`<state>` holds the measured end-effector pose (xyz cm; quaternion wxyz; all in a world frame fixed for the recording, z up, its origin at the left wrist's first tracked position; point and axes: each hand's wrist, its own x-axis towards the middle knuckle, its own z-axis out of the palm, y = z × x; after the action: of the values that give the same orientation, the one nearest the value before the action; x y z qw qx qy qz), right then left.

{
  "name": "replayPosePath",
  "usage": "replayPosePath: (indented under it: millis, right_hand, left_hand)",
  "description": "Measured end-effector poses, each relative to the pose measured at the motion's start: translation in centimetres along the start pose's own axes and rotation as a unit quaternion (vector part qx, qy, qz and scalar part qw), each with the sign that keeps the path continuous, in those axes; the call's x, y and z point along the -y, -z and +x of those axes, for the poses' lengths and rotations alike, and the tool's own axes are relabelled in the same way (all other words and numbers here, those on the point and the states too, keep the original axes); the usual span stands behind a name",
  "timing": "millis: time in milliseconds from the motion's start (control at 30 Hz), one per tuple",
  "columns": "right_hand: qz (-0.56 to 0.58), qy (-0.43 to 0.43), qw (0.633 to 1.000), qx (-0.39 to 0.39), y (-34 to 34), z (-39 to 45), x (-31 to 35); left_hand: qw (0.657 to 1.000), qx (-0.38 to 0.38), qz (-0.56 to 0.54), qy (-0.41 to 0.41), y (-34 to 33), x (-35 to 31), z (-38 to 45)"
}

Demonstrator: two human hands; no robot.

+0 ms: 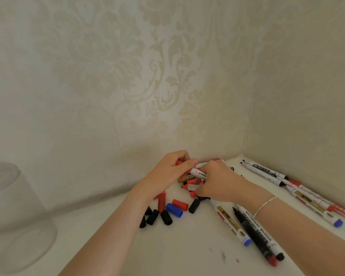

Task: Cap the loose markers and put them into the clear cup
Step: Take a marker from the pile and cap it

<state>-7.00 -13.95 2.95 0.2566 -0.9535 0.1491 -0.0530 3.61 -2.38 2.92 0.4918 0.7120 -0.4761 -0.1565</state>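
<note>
Against the corner where two cream walls [127,76] with a pale floral pattern meet, a white tabletop [177,246] carries the clutter. Both hands work at that corner: the left hand [167,172] curls its fingers round a red cap [179,162], thumb pressed on a white marker [199,173] that the right hand [217,182] grips from the other side. Just below the fingers lie loose caps: black caps [165,217], a blue cap [174,210], another red one [180,204]. Right of the right wrist rest more markers [267,172], several uncapped. Well left of the hands stands the clear cup [14,216]. Small dark smudges [223,255] mark the surface nearer the camera.
</note>
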Motion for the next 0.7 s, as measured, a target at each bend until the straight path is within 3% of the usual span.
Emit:
replayPosePath:
  millis: [367,533,700]
  right_hand:
    - [-0.022,-0.001,1.000,0.007,1.0,0.2,0.8]
    - [0.000,-0.001,1.000,-0.020,0.9,0.1,1.0]
    - [0.014,-0.011,0.999,-0.042,0.3,0.1,0.2]
  left_hand:
    - [0.999,-0.024,-0.035,-0.014,-0.1,-0.4,0.0]
    - [0.999,-0.023,0.001,-0.028,-0.1,-1.5,0.1]
    - [0.997,0.048,0.057,-0.018,0.2,-1.8,0.9]
